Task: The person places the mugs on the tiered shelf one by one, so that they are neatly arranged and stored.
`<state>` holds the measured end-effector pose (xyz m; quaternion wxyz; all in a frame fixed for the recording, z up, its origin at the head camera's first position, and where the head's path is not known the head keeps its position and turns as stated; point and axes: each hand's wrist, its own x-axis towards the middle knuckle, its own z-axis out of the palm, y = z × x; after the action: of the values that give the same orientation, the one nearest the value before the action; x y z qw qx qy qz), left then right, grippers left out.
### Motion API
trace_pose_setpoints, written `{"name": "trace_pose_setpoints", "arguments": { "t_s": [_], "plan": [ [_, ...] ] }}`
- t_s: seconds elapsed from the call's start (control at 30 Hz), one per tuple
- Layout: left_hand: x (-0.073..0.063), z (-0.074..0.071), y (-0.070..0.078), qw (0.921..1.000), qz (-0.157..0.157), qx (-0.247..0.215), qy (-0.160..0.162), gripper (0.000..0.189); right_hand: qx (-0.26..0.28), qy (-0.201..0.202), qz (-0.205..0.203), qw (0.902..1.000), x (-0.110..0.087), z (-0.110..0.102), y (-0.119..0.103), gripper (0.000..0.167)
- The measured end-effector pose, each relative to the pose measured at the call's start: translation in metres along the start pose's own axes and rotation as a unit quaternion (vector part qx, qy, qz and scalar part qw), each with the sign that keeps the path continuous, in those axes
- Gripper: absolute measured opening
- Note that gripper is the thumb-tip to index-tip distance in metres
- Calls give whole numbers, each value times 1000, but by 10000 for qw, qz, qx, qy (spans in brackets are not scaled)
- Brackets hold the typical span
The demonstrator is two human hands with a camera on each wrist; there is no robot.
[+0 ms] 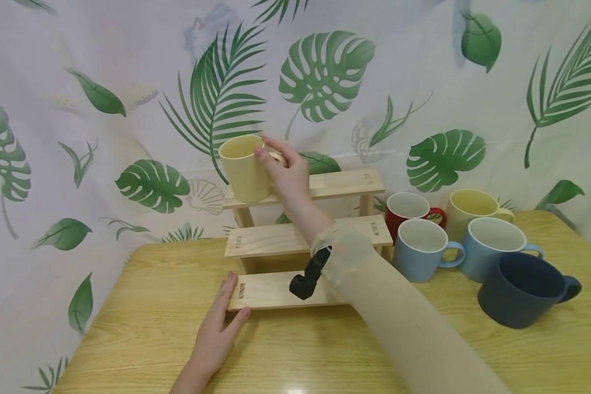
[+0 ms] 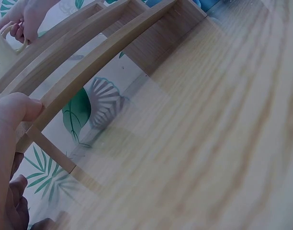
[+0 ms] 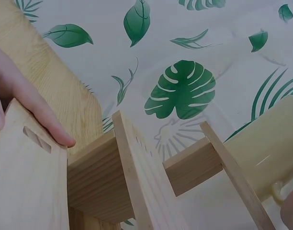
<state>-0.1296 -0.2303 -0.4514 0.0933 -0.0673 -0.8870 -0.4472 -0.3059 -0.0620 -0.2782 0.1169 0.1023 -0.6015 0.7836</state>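
Observation:
A pale yellow mug (image 1: 246,172) stands upright at the left end of the top step of a three-step wooden rack (image 1: 261,241). My right hand (image 1: 290,172) grips this mug by its handle, with the thumb and a finger against the rim side. Lower down, my left hand (image 1: 216,328) holds the left end of the bottom step. Its thumb (image 2: 29,108) lies on the front edge while the fingers run along the end of the board. In the right wrist view the mug (image 3: 268,143) is over the top board, and most of the right hand is out of frame.
Right of the rack stand a red mug (image 1: 399,219), another yellow mug (image 1: 455,219), two light blue mugs and a dark blue mug (image 1: 517,301). All rest upright on the wooden table (image 1: 143,312). A leaf-print cloth (image 1: 143,131) hangs close behind the rack.

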Motion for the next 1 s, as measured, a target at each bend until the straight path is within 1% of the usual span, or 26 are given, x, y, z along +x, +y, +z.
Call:
{"name": "trace_pose_setpoints", "arguments": {
  "t_s": [0.2, 0.3, 0.43, 0.67, 0.8, 1.0],
  "plan": [
    [0, 0, 0, 10000, 22, -31, -38, 72, -80, -141, 123, 9998, -5, -3, -4, 41],
    [0, 0, 1, 10000, -28, -54, -52, 72, -379, -203, 172, 9989, -8, -5, -7, 43],
    [-1, -1, 1, 10000, -33, -47, -62, 72, -887, -255, 94, 9957, -12, -9, -8, 46],
    [-1, 0, 1, 9999, -58, -70, -94, 72, -1309, -153, -284, 9909, -19, -21, -8, 48],
    [-1, -1, 1, 9999, -59, -104, -89, 73, -1247, -166, -567, 9904, -27, -31, -9, 47],
    [0, -1, 0, 9999, -73, -77, -100, 73, -1118, -415, -1163, 9860, -43, -51, -7, 42]
  ]
}}
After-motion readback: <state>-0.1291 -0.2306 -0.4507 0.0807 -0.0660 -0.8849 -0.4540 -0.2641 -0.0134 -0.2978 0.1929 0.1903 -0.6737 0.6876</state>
